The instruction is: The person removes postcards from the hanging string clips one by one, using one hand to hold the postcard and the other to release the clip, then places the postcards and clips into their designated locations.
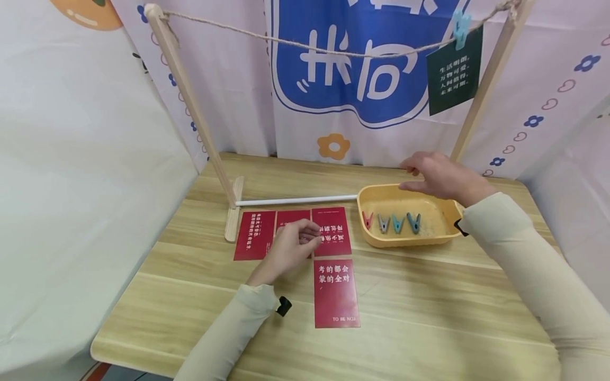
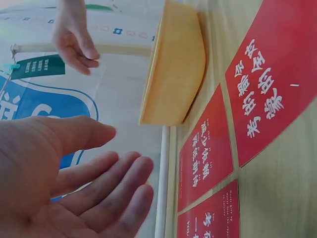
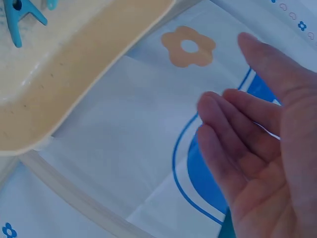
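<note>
My left hand [image 1: 292,248], fingers loosely bent and holding nothing, hovers above the red cards on the table. Its nearest card [image 1: 335,246] lies at the right of a row; another card [image 1: 252,235] is at the left end, and the one between them is partly covered by the hand. A separate red card [image 1: 335,301] lies closer to me. Over the far rim of the yellow basket [image 1: 381,243] my right hand [image 1: 443,177] is raised, with relaxed fingers and nothing in them. Inside the basket are several clothespins, among them a red one [image 1: 367,220] and a dark blue one [image 1: 413,223].
A twine line [image 1: 295,42] spans two wooden posts, the left post [image 1: 190,103] standing on a wooden foot. At its right end a light blue clothespin [image 1: 460,29] holds a dark green card [image 1: 455,71]. A white rod [image 1: 295,201] runs behind the cards to the basket.
</note>
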`<action>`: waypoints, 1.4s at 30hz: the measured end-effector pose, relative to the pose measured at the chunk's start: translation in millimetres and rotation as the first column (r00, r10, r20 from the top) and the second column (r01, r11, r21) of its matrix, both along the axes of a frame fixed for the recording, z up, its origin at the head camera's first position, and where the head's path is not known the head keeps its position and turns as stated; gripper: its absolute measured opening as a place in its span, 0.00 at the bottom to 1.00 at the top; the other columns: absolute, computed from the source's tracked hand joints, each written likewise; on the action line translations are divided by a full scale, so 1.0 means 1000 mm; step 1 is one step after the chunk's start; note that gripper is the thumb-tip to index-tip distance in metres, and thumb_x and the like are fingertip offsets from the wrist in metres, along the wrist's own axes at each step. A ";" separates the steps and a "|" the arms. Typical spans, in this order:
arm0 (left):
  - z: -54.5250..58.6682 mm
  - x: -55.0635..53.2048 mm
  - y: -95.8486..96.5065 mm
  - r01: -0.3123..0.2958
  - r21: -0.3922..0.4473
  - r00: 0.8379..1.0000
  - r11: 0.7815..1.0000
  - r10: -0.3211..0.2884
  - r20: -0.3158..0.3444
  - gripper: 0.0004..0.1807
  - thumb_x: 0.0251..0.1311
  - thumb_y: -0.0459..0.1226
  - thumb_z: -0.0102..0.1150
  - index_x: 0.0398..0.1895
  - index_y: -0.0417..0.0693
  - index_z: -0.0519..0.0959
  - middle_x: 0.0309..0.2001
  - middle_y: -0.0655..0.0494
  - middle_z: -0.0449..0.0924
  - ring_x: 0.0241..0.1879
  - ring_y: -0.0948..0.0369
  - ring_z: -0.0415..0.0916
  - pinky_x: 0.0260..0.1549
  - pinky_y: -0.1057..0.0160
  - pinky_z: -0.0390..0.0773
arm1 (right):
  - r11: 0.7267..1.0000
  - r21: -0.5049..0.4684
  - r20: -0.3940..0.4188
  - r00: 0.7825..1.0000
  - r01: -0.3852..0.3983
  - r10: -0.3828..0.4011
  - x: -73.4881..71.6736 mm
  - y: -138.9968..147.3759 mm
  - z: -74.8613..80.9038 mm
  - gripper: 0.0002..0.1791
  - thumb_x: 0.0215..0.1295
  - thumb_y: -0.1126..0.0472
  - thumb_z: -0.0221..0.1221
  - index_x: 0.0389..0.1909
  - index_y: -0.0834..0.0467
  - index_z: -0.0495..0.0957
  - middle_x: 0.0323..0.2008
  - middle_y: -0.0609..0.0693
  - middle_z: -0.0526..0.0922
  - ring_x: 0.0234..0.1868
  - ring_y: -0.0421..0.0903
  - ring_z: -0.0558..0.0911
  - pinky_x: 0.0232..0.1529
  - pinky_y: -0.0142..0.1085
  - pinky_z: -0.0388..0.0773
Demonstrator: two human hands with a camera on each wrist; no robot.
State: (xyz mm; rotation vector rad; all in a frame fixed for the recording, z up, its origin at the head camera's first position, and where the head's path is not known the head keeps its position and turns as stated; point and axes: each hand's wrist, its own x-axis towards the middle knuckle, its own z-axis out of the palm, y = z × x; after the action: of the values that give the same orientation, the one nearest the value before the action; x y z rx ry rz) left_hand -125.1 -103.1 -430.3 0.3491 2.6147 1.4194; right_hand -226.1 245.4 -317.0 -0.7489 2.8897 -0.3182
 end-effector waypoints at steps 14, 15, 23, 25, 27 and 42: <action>0.003 -0.022 0.004 -0.016 0.037 0.997 0.999 0.019 -0.077 0.21 0.70 0.36 0.67 0.63 0.42 0.80 0.59 0.43 0.86 0.59 0.50 0.84 0.61 0.49 0.85 | 1.000 -0.018 -0.119 0.993 0.012 -0.014 0.018 0.002 0.038 0.35 0.72 0.50 0.68 0.72 0.63 0.72 0.62 0.65 0.81 0.61 0.63 0.80 0.64 0.63 0.80; 0.006 -0.023 0.004 -0.015 0.030 0.997 0.999 0.017 -0.081 0.21 0.70 0.36 0.68 0.63 0.42 0.80 0.58 0.44 0.86 0.59 0.50 0.84 0.61 0.49 0.84 | 1.000 -0.025 -0.135 0.991 0.008 -0.011 0.019 0.003 0.042 0.35 0.72 0.50 0.68 0.72 0.63 0.72 0.62 0.65 0.80 0.62 0.63 0.79 0.64 0.63 0.79; 0.020 -0.036 0.010 0.005 -0.011 0.997 1.000 -0.006 -0.081 0.24 0.71 0.38 0.67 0.67 0.44 0.78 0.61 0.46 0.84 0.61 0.48 0.82 0.64 0.46 0.82 | 0.996 -0.085 -0.297 0.955 -0.003 -0.022 0.029 0.008 0.066 0.38 0.68 0.56 0.72 0.75 0.62 0.70 0.60 0.64 0.80 0.60 0.64 0.78 0.65 0.63 0.80; 0.023 -0.039 0.013 0.013 -0.006 0.996 1.000 -0.014 -0.085 0.25 0.71 0.39 0.67 0.68 0.43 0.78 0.61 0.46 0.84 0.62 0.48 0.81 0.64 0.46 0.81 | 0.995 -0.097 -0.340 0.940 -0.013 -0.021 0.031 0.011 0.071 0.37 0.67 0.58 0.73 0.74 0.63 0.71 0.59 0.64 0.80 0.59 0.63 0.79 0.64 0.62 0.80; 0.026 -0.042 0.017 0.022 0.013 0.996 1.000 -0.021 -0.089 0.25 0.71 0.38 0.67 0.69 0.42 0.77 0.62 0.46 0.84 0.63 0.48 0.81 0.65 0.46 0.81 | 0.994 -0.106 -0.379 0.925 -0.022 -0.020 0.033 0.014 0.076 0.37 0.66 0.58 0.73 0.73 0.63 0.72 0.58 0.63 0.80 0.58 0.62 0.79 0.64 0.61 0.81; 0.053 -0.069 0.055 0.052 0.013 0.986 0.999 -0.050 -0.161 0.22 0.73 0.38 0.64 0.66 0.41 0.78 0.60 0.46 0.85 0.62 0.51 0.81 0.68 0.51 0.79 | 0.994 -0.107 -0.542 0.839 -0.012 -0.048 0.025 0.025 0.120 0.37 0.68 0.58 0.72 0.74 0.65 0.70 0.60 0.69 0.78 0.45 0.64 0.81 0.55 0.62 0.85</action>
State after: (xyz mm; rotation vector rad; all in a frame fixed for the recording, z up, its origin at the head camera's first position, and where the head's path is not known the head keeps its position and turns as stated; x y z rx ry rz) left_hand -194.5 -47.7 -377.6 0.5504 2.6980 1.4543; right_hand -201.3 270.6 -196.8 -0.9665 3.4391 -0.3027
